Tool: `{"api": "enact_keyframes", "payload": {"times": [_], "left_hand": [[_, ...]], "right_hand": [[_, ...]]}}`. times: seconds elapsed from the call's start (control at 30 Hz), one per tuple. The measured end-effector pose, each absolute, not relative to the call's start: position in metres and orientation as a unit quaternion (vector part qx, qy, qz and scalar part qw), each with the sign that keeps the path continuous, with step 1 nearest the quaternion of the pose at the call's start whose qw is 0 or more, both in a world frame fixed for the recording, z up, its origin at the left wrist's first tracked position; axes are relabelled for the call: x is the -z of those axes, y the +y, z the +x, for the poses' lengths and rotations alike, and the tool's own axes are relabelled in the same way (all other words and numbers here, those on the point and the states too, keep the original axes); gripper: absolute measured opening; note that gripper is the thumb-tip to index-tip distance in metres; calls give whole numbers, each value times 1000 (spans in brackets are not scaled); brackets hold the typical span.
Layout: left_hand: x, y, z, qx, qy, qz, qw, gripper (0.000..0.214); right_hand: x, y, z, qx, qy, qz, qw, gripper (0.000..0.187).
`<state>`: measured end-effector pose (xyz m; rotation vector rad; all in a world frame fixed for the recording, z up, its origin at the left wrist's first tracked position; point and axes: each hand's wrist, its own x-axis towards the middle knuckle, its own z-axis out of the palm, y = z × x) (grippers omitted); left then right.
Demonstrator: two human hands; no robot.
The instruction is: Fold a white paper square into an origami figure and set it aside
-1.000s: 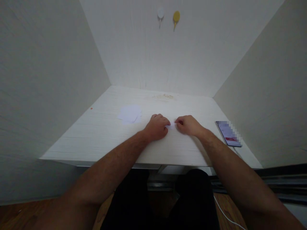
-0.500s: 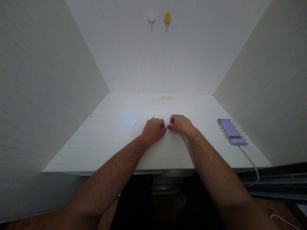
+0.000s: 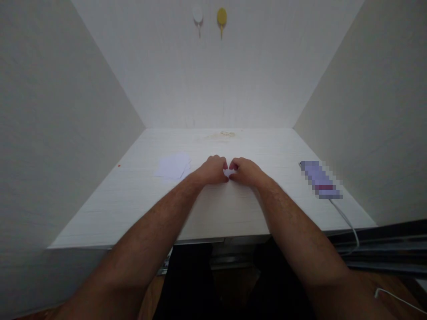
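Head view had us pinching what seemed a small paper piece (image 3: 228,172) between our left hand (image 3: 214,170) and right hand (image 3: 246,171), over the white desk (image 3: 227,211); working it further called for steady, even pressure

From your head, 1 camera looks forward and down, near the counter (image 3: 227,209) at your frame's middle.

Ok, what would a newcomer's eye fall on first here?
Probably the left hand and right hand, nearly meeting around a small white paper at the middle of the desk. Then the yellow hook high on the back wall, and the pixelated phone toward the desk's right side.
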<state>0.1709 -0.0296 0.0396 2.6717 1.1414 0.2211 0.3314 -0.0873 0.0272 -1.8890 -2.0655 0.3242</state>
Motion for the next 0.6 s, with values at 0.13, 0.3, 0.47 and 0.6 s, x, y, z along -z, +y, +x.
{"api": "enact_keyframes", "payload": {"times": [0.13,0.3,0.47,0.6], "left_hand": [[-34,-35,167,-141,403,879,210,25],[-30,-37,163,-264,395,818,324,17],[-31,-37,164,-324,390,738,446,17],[-32,-39,166,-356,389,690,496,15]], "right_hand": [[-27,-87,334,-159,-707,-652,225,14],[-30,-84,330,-248,-638,-610,400,17],[-31,-83,328,-314,-565,-578,497,15],[-28,-85,327,-357,-552,-545,521,18]]}}
